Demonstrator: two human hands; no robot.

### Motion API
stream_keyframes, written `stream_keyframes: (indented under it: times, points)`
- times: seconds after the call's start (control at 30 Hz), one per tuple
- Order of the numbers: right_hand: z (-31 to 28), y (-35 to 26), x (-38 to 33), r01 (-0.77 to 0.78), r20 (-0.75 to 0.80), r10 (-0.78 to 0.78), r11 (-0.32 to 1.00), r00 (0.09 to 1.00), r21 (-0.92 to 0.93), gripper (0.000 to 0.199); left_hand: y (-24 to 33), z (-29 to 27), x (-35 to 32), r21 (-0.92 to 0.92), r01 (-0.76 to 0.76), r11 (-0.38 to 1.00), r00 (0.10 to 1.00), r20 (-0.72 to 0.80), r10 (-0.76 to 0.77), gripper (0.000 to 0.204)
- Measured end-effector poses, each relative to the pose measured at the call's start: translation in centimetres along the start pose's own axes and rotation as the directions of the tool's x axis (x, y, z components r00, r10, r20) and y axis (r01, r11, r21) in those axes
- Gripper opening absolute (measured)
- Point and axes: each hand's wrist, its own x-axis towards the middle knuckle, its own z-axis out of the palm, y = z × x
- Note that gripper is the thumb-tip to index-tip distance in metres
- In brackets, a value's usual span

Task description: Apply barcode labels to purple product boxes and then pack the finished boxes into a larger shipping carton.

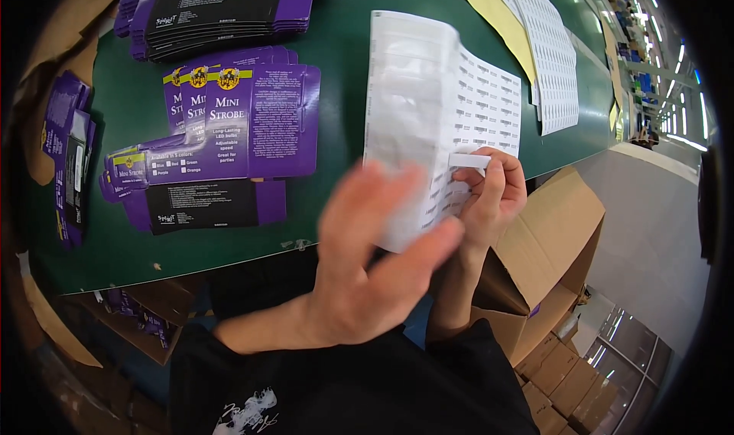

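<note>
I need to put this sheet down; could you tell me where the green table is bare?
Bare green table lies between the purple flattened cartons and the label sheet, and along the near edge. The far corners are crowded with cartons and sheets.

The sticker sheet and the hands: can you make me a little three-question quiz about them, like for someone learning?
1. True or false: the right hand pinches a small white sticker at the sticker sheet.
2. What colour is the table? A) green B) red C) white
3. Fill in: the flat purple boxes lie to the person's ____ of the sheet.

Key
1. True. The left hand is blurred in front of the sheet's lower edge.
2. A
3. left
</note>
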Motion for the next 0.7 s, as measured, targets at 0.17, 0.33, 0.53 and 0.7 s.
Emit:
stream_keyframes:
  times: [0.17, 0.33, 0.53, 0.7]
  points:
    - [-0.2, -0.3, 1.3, -0.036, 0.010, 0.036, 0.999, 0.999, -0.012, 0.017, 0.0, 0.3, 0.6, 0.268, 0.067, 0.961, 0.880, 0.437, -0.183, 0.058]
    - [-1.9, -0.9, 2.5, 0.027, 0.026, -0.027, 1.000, 0.999, -0.016, 0.015, -1.0, 1.1, 0.3, 0.429, 0.018, 0.903, 0.868, 0.442, -0.228, 0.063]
    - [0.4, -3.1, -0.3, 0.328, 0.043, -0.330, 0.900, 0.943, -0.286, 0.005, -0.9, -0.9, 0.2, 0.062, 0.200, 0.978, 0.895, 0.396, -0.208, 0.068]
    - [4.3, -4.5, -3.9, 0.536, 0.235, -0.482, 0.747, 0.844, -0.393, 0.015, 1.5, -4.5, -1.0, -0.498, 0.570, 0.654, 0.815, 0.444, -0.372, 0.078]
